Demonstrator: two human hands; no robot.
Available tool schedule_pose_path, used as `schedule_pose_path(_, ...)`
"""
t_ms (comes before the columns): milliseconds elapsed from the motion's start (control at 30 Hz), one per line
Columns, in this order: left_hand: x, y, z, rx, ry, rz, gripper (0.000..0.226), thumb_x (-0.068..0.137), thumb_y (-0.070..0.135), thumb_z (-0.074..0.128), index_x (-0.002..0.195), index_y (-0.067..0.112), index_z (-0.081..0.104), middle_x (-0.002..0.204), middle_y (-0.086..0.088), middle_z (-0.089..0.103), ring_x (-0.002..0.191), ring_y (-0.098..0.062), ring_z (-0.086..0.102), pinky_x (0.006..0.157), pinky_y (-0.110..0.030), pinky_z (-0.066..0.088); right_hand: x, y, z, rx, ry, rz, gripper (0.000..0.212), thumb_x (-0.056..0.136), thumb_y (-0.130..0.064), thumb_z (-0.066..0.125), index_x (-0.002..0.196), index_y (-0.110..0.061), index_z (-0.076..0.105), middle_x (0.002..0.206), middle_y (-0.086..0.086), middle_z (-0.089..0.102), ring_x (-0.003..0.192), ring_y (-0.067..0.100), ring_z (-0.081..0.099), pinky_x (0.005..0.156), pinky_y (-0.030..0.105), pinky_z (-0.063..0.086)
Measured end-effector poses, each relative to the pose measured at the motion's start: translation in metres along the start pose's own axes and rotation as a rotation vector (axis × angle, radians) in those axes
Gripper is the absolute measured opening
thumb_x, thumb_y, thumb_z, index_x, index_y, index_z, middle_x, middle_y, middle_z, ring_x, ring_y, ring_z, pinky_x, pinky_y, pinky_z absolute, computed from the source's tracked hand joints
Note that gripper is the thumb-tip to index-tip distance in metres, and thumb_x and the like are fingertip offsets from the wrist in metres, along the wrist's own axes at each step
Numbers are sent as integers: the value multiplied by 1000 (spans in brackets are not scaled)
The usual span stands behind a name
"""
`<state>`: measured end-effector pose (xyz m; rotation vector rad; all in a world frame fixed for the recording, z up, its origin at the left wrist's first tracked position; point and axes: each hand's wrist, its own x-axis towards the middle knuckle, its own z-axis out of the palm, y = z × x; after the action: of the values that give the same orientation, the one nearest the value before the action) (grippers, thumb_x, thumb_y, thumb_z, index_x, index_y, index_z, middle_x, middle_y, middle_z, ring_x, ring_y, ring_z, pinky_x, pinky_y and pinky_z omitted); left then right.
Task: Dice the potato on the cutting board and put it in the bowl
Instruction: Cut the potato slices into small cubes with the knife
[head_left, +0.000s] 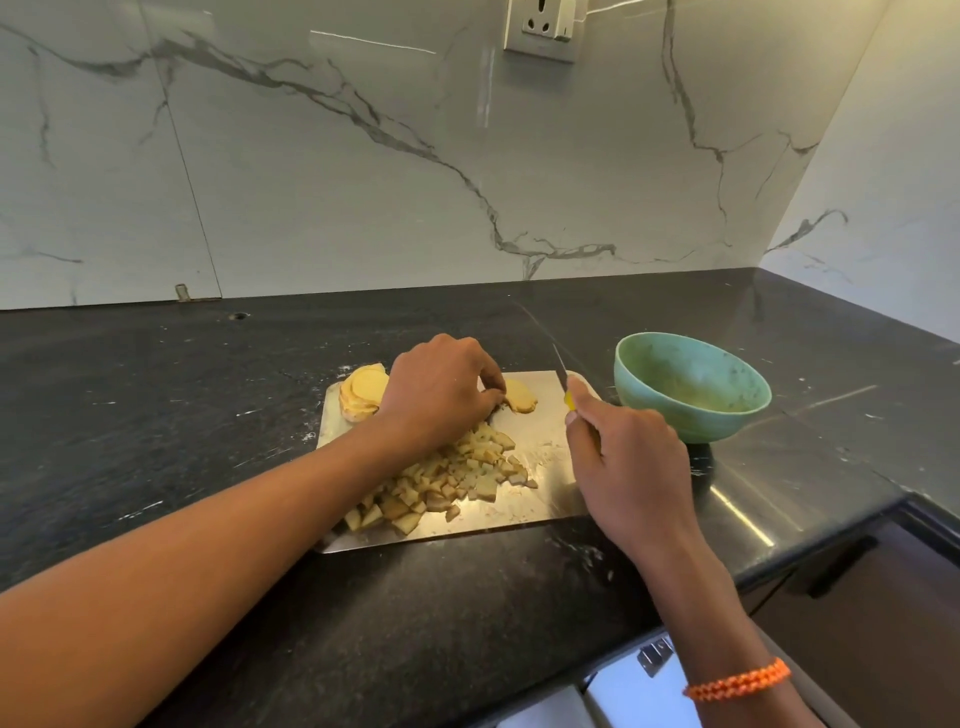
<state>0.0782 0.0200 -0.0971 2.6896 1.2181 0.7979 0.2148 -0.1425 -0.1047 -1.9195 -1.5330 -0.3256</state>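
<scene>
— Nearest the cutting board's (540, 499) front edge? 
— Diced potato (447, 478). Right hand (631, 467) grips a knife (563, 376); left hand (441, 395) pinches a potato slice (519, 397) mid-board.
— Farther back? 
— Stacked slices (361, 389) at the back-left corner; green bowl (691, 387) beside the right edge, no dice visible inside.

I count one steel cutting board (540, 441) and, just right of it, one green bowl (691, 387). On the board: one stack of potato slices (363, 392) at its far left corner, one separate slice (519, 397), one heap of diced potato (457, 480), too many to count. One knife (563, 374). Two hands.
</scene>
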Motion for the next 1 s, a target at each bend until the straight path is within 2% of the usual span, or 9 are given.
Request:
schedule_pose_path(133,8,-2,-6,-9,-34,90,20,96,31,73,114,38,79,122,15,73,104,-10,68,78,-31,56,0,0,1,-40,20,-1,42,104,-27,49,145,-24,58,65,-6,65,59,18,58,57,39,50)
schedule_pose_path(233,21,-2,-7,2,-203,204,40,99,19,69,132,40,70,141,17,63,126,-11,58,91,-32,53,0,1,1,-57,32,12,42,105,-28,49,145,-24,58,68,-3,67,60,20,60,57,39,50)
schedule_pose_path(333,32,-5,-7,33,-359,292,50,98,11,69,137,43,66,147,18,58,135,-11,49,104,-39,50,0,1,1,-47,10,9,42,105,-28,49,146,-24,57,70,-5,68,61,17,59,56,36,48)
schedule_pose_path(467,36,-11,-5,53,-355,331,45,99,17,70,134,44,68,143,21,60,129,-9,49,101,-41,51,-1,2,1,-41,-1,20,42,105,-28,49,146,-25,56,77,-3,72,65,19,62,58,33,41)
schedule_pose_path(667,30,-15,-5,65,-263,283,28,99,39,69,126,42,74,136,22,63,125,-7,52,94,-34,52,0,0,1,-22,-38,22,40,104,-27,51,143,-25,59,86,-3,76,74,22,67,64,40,54)
schedule_pose_path(767,25,-11,-3,57,-204,240,26,97,44,71,121,40,77,132,19,66,121,-9,58,89,-34,55,0,-1,2,-25,-48,23,39,104,-28,51,143,-26,59,90,-5,77,77,20,66,64,37,51)
schedule_pose_path(833,22,-8,2,48,-151,200,24,96,46,71,117,38,79,127,19,70,114,-9,62,83,-33,57,0,-1,3,-37,-57,20,40,105,-29,51,144,-28,58,89,-5,76,77,18,64,63,35,47)
schedule_pose_path(1000,15,0,15,49,-7,120,25,95,50,71,110,34,82,107,18,75,95,-9,67,63,-25,47,-1,-3,4,-106,-167,-34,44,106,-36,42,149,-35,50,91,-8,74,79,16,64,66,39,53)
